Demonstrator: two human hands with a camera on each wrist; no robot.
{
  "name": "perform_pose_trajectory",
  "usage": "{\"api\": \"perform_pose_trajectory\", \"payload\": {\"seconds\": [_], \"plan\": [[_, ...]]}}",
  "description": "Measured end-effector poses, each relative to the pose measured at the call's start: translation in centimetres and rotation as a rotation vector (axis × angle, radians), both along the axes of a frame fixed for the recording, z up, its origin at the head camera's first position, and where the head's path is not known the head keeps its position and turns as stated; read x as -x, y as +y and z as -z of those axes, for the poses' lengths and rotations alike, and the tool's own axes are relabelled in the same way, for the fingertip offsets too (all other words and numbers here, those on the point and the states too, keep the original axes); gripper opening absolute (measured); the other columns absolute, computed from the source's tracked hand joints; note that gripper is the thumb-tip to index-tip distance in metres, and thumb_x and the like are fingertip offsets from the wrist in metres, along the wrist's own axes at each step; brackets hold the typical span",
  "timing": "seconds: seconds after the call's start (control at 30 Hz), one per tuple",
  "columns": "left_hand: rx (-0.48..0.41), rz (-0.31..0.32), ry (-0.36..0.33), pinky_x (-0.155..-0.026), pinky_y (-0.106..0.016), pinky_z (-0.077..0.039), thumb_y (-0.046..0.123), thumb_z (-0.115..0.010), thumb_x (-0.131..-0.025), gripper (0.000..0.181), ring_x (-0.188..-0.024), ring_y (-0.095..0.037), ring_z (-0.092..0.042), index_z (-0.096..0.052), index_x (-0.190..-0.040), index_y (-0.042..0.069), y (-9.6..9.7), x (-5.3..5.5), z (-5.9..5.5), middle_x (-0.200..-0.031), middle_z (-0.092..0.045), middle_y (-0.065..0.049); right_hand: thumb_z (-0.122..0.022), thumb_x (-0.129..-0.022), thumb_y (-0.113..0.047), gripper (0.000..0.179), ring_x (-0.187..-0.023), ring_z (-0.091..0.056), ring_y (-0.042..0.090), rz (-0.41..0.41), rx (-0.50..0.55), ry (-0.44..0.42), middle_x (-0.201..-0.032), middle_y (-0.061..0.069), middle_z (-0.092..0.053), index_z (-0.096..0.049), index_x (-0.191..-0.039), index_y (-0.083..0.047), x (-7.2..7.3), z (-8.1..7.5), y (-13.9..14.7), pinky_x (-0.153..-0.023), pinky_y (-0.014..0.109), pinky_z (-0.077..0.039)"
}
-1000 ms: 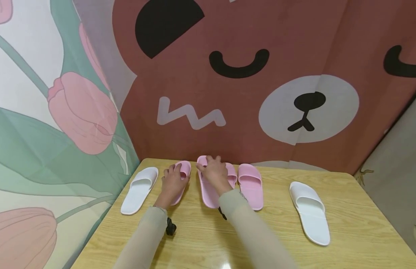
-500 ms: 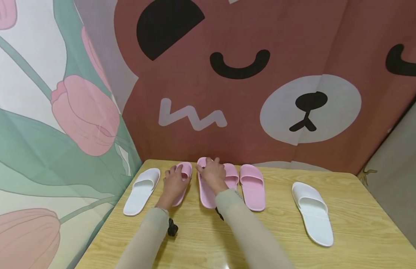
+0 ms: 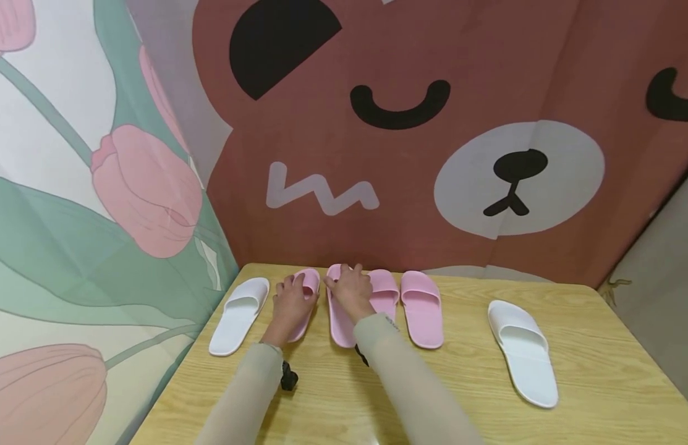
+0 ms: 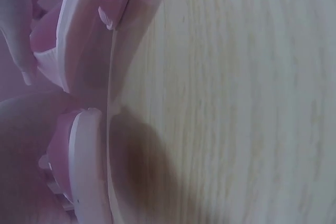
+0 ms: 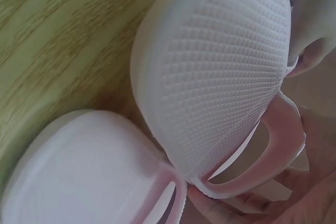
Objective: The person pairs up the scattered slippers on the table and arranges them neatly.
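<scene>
In the head view, my left hand [image 3: 290,307] grips a pink slipper [image 3: 311,281] by its strap area, on the left side of the pink group. My right hand [image 3: 352,293] holds another pink slipper [image 3: 339,324] by the front, its fingers at the strap. The right wrist view shows fingertips at that slipper's strap [image 5: 286,129], with its textured footbed [image 5: 226,72] facing the camera. Beside it stand two more pink slippers, one partly behind the right forearm [image 3: 384,301] and one fully visible slipper [image 3: 423,318]. Both hands hide parts of the slippers they hold.
A white slipper [image 3: 237,327] lies slanted at the table's left edge, and another white slipper [image 3: 526,364] lies toward the right. The wooden table [image 3: 455,402] backs onto a bear-printed curtain [image 3: 410,241]. A tulip-printed curtain [image 3: 149,191] borders its left side.
The right hand and its pink slipper have shifted slightly left and nearer, showing more of the pink slipper beside it. The left hand keeps its grip. The head view has drifted a little.
</scene>
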State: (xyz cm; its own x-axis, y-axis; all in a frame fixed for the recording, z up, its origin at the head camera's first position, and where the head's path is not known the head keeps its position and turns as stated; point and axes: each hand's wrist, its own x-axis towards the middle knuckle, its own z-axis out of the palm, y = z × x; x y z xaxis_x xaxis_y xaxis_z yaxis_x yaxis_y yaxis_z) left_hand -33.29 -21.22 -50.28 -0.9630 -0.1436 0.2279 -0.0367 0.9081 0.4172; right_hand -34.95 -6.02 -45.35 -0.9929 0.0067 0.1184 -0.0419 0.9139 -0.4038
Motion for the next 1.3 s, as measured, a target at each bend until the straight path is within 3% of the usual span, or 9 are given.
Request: {"api": "perform_pose_trajectory", "payload": {"seconds": [0.37,0.77,1.3], "plan": [[-0.002,0.001,-0.022,-0.093,-0.06,-0.035,0.045,-0.064,-0.083,0.071,-0.123,-0.042,-0.034,-0.041,-0.139,0.009,0.3,-0.4,0.1,-0.14,-0.036,-0.022,-0.054,-0.08,-0.066,0.069,-0.092,-0.056,0.038,0.017,-0.033,-0.03,-0.113,0.018,-0.05,-0.055,-0.124,-0.012,0.4,1.2,-0.7,-0.072,0.044,-0.048],[-0.001,-0.015,-0.044,-0.094,-0.059,-0.034,0.048,-0.061,-0.084,0.072,-0.123,-0.041,-0.033,-0.039,-0.14,0.009,0.1,-0.5,0.2,-0.141,-0.035,-0.021,-0.055,-0.081,-0.063,0.068,-0.093,-0.055,0.037,0.006,-0.03,-0.049,-0.114,0.02,-0.049,-0.055,-0.122,-0.01,0.4,1.3,-1.4,-0.076,0.045,-0.048],[-0.007,-0.017,-0.044,-0.094,-0.059,-0.034,0.047,-0.062,-0.084,0.072,-0.122,-0.042,-0.035,-0.038,-0.141,0.009,-0.4,-0.5,0.8,-0.14,-0.036,-0.022,-0.056,-0.081,-0.063,0.068,-0.089,-0.056,0.036,-0.007,-0.038,-0.056,-0.112,0.02,-0.05,-0.056,-0.122,-0.01,0.5,2.4,-2.1,-0.072,0.044,-0.048]]}}
